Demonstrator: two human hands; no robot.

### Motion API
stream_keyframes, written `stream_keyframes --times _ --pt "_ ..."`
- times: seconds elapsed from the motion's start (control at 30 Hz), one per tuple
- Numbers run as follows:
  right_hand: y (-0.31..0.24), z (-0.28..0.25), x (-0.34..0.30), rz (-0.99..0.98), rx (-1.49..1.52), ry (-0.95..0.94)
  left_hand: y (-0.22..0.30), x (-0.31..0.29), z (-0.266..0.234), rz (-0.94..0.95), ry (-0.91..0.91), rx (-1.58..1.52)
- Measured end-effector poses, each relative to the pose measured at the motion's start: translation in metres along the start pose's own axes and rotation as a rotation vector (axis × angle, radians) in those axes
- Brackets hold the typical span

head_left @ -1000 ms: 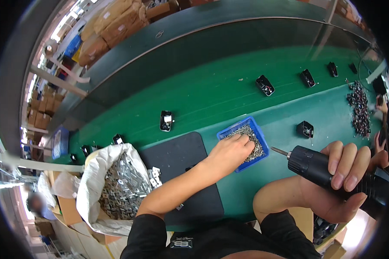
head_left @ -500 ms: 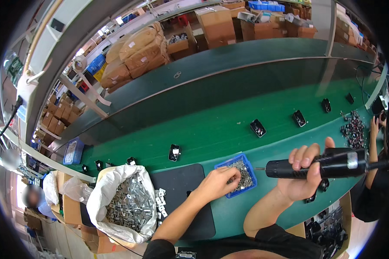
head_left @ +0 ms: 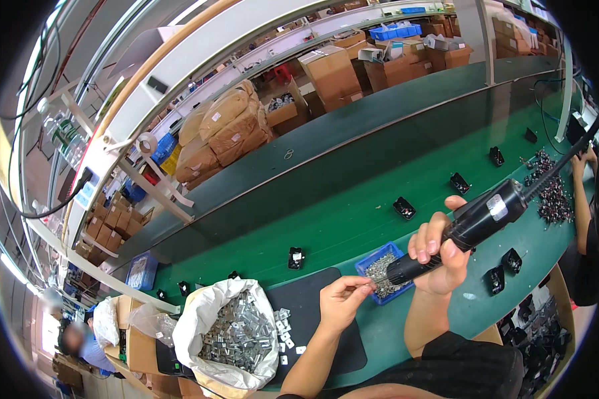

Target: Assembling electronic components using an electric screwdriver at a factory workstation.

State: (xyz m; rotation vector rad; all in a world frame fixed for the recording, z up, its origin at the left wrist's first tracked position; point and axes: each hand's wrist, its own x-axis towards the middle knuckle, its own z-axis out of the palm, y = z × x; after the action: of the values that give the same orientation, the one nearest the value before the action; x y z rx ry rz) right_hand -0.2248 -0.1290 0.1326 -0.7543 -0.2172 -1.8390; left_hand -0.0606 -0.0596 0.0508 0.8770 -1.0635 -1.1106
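Note:
My right hand [head_left: 439,256] is wrapped round a black electric screwdriver [head_left: 479,223], which slants down to the left with its cable rising to the upper right. Beside its lower end, my left hand [head_left: 343,300] is pinched closed. Whatever lies between those fingertips is too small to make out, and the bit's tip is hard to see there. A blue bin [head_left: 400,292] full of small metal screws [head_left: 381,267] sits just beyond the left fingertips, partly covered by the screwdriver. Under my left forearm lies a dark mat [head_left: 343,346].
Left of the mat stands a white sack [head_left: 190,332] of metal brackets [head_left: 239,332], with several loose pieces [head_left: 286,340] beside it. Black housings [head_left: 404,207] dot the green belt [head_left: 339,229]. Two more housings [head_left: 494,279] lie at right, near small dark parts [head_left: 552,193] and a co-worker's arm [head_left: 582,199].
My left hand has left the screw bin and is pinched in front of it. The screwdriver has tilted downward, bringing its lower end to my left fingertips. The whole view has turned slightly.

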Motion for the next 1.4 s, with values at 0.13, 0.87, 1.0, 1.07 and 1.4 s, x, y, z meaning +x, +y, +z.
stream_keyframes --times 0.13,0.87,1.0,1.07,1.4 --pt "-0.004 0.012 -0.010 -0.064 0.021 -0.084 0.007 -0.013 -0.005 0.090 -0.062 0.037" --pt "0.040 0.039 -0.041 -0.091 0.111 -0.396 -0.006 -0.015 -0.058 0.068 -0.244 -0.479" --pt "0.030 0.042 -0.044 -0.083 0.115 -0.356 -0.002 -0.019 -0.057 0.100 -0.285 -0.490" --pt "0.029 0.047 -0.043 -0.090 0.086 -0.335 -0.002 -0.018 -0.055 0.095 -0.288 -0.513" --pt "0.016 0.045 -0.047 -0.148 -0.001 -0.517 0.013 -0.020 -0.046 0.212 -0.220 -0.128"
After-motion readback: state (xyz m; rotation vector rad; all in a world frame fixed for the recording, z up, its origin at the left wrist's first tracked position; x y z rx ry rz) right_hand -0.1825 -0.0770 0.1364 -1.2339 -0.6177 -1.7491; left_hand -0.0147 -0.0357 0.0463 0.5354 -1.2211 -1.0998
